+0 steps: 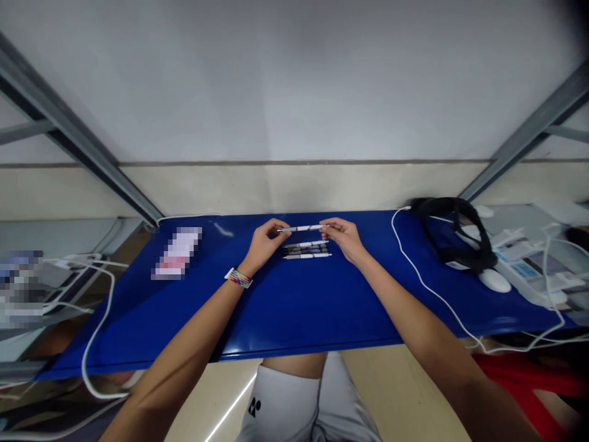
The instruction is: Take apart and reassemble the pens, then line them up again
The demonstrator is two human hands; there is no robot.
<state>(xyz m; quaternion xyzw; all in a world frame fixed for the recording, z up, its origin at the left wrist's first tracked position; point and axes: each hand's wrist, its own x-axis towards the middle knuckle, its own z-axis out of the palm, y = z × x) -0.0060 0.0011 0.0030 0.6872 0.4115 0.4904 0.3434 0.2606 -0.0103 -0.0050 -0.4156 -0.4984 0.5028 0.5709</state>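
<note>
A white and grey pen (301,229) is held level between my two hands, above the blue table top (285,307). My left hand (269,240) pinches its pointed end between thumb and fingers. At the other end, my right hand (344,236) has its thumb and fingers closed on the white barrel. Just below, on the near side, several similar pens (307,250) lie side by side in a small row, all pointing the same way. A colourful woven bracelet (238,277) circles my left wrist.
A pixelated pink and white item (178,253) lies on the table's left. On the right sit a black head strap (453,236) with white round parts and a long white cable (426,285). Metal posts (78,129) flank the table; a wall (285,190) closes the back.
</note>
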